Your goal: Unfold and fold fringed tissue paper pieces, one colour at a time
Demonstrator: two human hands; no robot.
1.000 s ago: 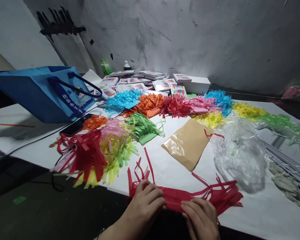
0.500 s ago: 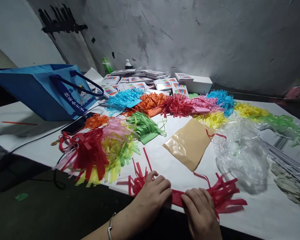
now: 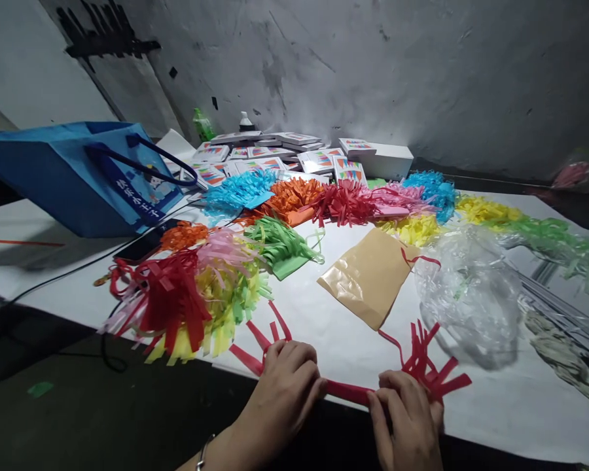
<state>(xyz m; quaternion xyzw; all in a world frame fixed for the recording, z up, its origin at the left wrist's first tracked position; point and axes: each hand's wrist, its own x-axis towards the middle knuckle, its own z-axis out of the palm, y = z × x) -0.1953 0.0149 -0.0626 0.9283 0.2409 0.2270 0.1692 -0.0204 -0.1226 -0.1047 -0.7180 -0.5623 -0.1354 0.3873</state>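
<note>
Left hand (image 3: 292, 379) and right hand (image 3: 410, 412) both gripping red fringed paper (image 3: 349, 392), fingers curled over it, narrow folded band stretched between, cut strips splaying beyond each hand. Paper at table's near edge. From there: brown envelope (image 3: 368, 278) at 12 o'clock; crumpled clear plastic bag (image 3: 471, 297) at 2; green tassel (image 3: 285, 252) at 11; heaped red tassel (image 3: 169, 297) at 10; blue bag (image 3: 73, 190) farther out, also at 10.

White-topped table (image 3: 304, 314): blue bag (image 3: 53, 190), brown packet (image 3: 366, 278), clear plastic (image 3: 471, 294) (crumpled), red paper (image 3: 348, 391) at near edge.
</note>
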